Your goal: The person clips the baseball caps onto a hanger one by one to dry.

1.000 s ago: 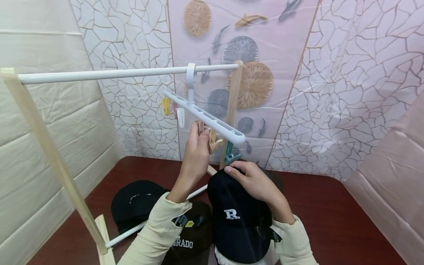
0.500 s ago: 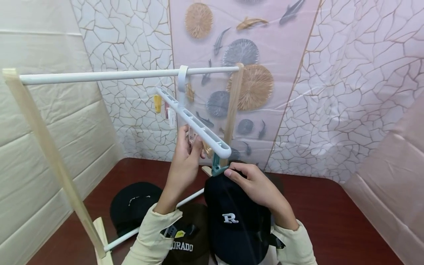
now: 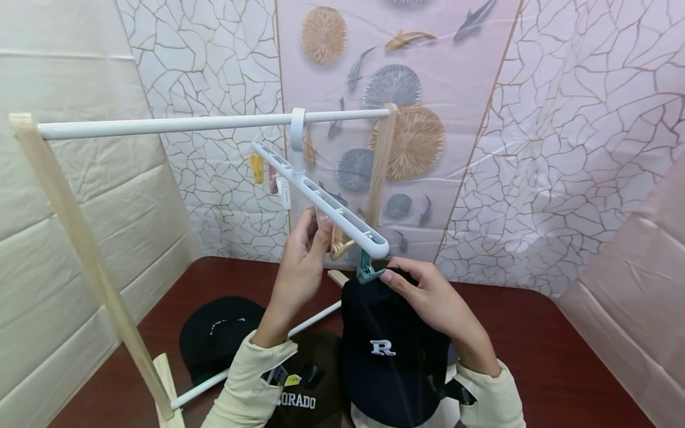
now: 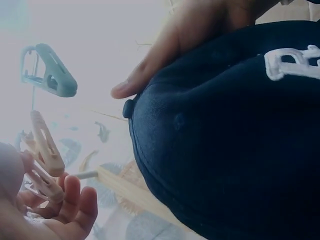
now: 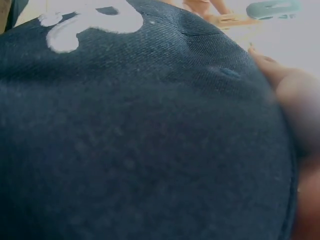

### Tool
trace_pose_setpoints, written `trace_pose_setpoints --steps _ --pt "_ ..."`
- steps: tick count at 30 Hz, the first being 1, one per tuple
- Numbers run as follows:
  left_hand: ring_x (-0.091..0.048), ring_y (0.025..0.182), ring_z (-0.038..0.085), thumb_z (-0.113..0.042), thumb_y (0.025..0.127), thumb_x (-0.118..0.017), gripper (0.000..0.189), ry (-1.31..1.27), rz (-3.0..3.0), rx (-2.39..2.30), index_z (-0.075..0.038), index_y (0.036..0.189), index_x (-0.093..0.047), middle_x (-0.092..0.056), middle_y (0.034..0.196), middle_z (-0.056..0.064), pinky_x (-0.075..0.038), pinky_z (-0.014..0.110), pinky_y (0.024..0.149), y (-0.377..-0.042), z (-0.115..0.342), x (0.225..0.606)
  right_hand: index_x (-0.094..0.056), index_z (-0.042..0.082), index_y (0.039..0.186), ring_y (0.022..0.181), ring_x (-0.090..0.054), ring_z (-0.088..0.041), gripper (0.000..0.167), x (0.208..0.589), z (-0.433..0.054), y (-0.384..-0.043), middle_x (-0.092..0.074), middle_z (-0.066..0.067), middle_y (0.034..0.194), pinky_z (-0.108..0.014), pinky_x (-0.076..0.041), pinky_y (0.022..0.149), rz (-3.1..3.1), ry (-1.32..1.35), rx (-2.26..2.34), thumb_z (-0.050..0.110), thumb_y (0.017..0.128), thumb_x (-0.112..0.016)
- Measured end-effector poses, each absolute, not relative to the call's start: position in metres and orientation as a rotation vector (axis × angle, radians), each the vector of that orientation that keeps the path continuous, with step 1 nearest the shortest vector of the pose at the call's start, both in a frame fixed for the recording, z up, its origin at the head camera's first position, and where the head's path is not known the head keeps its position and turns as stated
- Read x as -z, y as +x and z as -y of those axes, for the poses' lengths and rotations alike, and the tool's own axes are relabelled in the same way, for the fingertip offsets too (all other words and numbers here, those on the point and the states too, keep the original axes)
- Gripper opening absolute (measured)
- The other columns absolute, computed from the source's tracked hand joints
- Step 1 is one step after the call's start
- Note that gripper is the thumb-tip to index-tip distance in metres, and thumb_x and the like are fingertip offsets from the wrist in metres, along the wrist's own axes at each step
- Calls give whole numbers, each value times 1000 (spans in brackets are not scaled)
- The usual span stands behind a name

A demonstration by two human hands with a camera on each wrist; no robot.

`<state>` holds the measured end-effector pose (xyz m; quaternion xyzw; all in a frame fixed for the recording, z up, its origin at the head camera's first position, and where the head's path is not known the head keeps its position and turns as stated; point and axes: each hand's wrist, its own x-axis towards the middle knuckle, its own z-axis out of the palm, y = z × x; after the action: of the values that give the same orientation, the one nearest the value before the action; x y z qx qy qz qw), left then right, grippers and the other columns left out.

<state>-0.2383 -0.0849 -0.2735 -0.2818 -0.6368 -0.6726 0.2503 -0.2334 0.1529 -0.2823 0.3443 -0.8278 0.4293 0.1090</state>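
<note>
In the head view, my left hand point(image 3: 299, 258) pinches a pale pink clothespin point(image 4: 47, 187) that hangs under a white clip hanger point(image 3: 342, 215). Beside it on the same bar dangle a beige clothespin point(image 3: 339, 244) and a teal clothespin point(image 3: 367, 270). My right hand point(image 3: 430, 297) grips the crown of a navy baseball cap point(image 3: 385, 380) with a white letter R, thumb on the near side. The cap's top button point(image 4: 128, 108) shows in the left wrist view, apart from the clothespins. Cap fabric fills most of the right wrist view.
The hanger hooks over the white rail point(image 3: 176, 126) of a wooden-legged rack point(image 3: 80, 238). Yellow point(image 3: 257, 169) and white point(image 3: 283, 193) clothespins hang at its far end. A black cap point(image 3: 219, 333) and a brown cap point(image 3: 307, 374) lie on the dark red table point(image 3: 546, 345).
The hanger's near end has dropped, swinging left and then partly back right. My left hand has shifted a little left with the clothespin; my right hand and the navy cap have moved slightly right.
</note>
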Motion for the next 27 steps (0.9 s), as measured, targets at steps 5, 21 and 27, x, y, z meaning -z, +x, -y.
trace_pose_setpoints --steps 5,21,27 --pt "-59 98 17 -20 114 -48 34 -742 1765 1831 -3 143 -55 -63 110 12 -52 30 86 -236 83 272 -68 16 92 81 -55 -13 13 276 -162 -231 -56 4 83 -25 -45 75 2410 1001 -1265 16 105 -66" --pt "-55 89 21 -25 114 -50 29 -684 1789 1853 -3 130 -61 -51 89 8 -48 29 81 -233 89 268 -70 1 99 88 -55 -13 23 274 -142 -246 -58 3 90 -24 -46 82 2300 1160 -1490 21 107 -63" --pt "-59 95 21 -28 113 -51 36 -657 1817 1902 -8 142 -61 -59 99 8 -50 30 84 -231 87 268 -60 -6 87 79 -46 -12 29 277 -133 -253 -45 5 79 -27 -40 76 2276 1166 -1574 15 107 -62"
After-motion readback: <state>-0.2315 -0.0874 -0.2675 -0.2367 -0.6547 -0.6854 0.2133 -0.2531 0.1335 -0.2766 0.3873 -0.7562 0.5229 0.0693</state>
